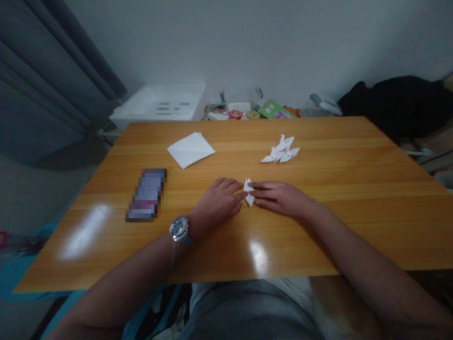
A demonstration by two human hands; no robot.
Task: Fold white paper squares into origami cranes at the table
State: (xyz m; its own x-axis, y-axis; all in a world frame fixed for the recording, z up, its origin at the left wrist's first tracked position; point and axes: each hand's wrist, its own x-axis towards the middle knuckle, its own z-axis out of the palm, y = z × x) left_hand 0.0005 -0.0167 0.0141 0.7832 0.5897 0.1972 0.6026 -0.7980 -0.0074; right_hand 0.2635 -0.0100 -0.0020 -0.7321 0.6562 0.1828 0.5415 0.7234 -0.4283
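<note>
A small white folded paper piece (249, 192) lies upright-pointed on the wooden table between my two hands, its far end split into two tips. My left hand (220, 200), with a metal watch on the wrist, reaches in from the left. Its fingers are bent and close together, the fingertips holding the paper's left edge. From the other side my right hand (279, 197) rests its stretched, slightly spread fingers on the paper's right part. The fingertips cover some of the folds.
Several folded white paper birds (281, 150) sit in a cluster at the back right. White paper sheets (191, 150) lie at the back left, with a phone (147, 194) nearer. Beyond the table (336, 184) stand a white plastic tray (170, 101) and assorted items.
</note>
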